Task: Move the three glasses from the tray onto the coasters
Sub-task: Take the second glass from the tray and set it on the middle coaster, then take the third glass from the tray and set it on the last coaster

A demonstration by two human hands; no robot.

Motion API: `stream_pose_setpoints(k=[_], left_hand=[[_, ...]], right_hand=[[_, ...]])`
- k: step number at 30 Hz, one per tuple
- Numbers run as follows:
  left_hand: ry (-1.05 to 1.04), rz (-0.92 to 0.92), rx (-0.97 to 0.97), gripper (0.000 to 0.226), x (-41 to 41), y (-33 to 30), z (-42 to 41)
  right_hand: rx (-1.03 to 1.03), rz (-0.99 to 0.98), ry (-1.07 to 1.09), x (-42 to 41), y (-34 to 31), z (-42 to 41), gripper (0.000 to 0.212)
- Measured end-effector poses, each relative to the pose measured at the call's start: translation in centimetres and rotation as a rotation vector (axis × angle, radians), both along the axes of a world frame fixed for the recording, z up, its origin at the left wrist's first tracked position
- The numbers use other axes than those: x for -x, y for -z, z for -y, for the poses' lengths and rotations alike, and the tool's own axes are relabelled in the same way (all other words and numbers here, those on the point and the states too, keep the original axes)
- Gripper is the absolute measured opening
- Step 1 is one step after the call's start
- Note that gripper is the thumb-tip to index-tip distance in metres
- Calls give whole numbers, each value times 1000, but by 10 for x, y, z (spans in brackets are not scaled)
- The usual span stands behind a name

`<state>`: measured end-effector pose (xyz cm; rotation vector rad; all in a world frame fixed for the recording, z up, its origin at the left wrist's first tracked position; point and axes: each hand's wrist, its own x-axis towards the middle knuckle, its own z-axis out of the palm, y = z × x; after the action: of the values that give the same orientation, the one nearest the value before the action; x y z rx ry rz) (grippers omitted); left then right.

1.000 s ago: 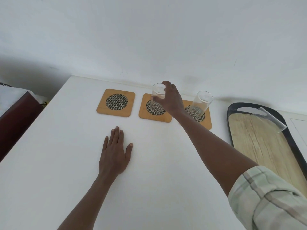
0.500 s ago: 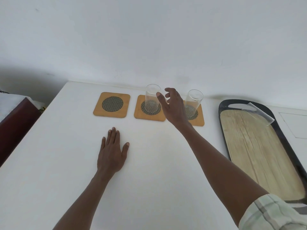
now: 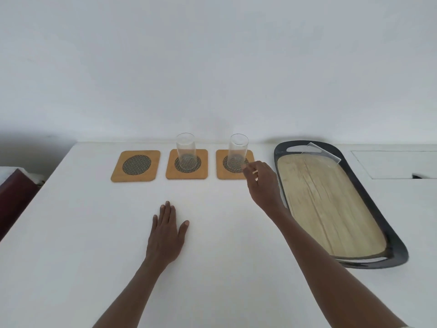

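Observation:
Three wooden coasters with dark mesh centres lie in a row at the back of the white table. The left coaster (image 3: 136, 165) is bare. A clear glass (image 3: 185, 149) stands upright on the middle coaster (image 3: 186, 164). Another glass (image 3: 238, 150) stands on the right coaster (image 3: 227, 174). A third glass (image 3: 321, 154) sits at the far end of the dark-rimmed wooden tray (image 3: 369, 204) on the right. My right hand (image 3: 261, 183) hovers between the right coaster and the tray, fingers loosely curled, holding nothing. My left hand (image 3: 166, 233) rests flat on the table.
A white wall runs right behind the coasters. A dark red piece of furniture (image 3: 14, 197) stands beside the table's left edge. A white surface with a recessed panel (image 3: 397, 164) adjoins the table to the right of the tray.
My right hand let go of the glass on the middle coaster and drew back to the right, toward the tray. The left hand stayed flat on the table. The view shifted.

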<state>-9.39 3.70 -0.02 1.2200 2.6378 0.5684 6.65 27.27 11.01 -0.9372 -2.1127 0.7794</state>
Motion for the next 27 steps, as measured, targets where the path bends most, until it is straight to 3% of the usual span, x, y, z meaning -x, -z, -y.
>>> stream_pose_setpoints(k=[7,27], left_hand=[[84,-2,-34,88,-41,-2,-40],[270,-68,-59,79,-119,-4,-137]], right_hand=[[-34,20,104,-62,-5,-26,23],[-29,63,290,-174,2,-107,28]])
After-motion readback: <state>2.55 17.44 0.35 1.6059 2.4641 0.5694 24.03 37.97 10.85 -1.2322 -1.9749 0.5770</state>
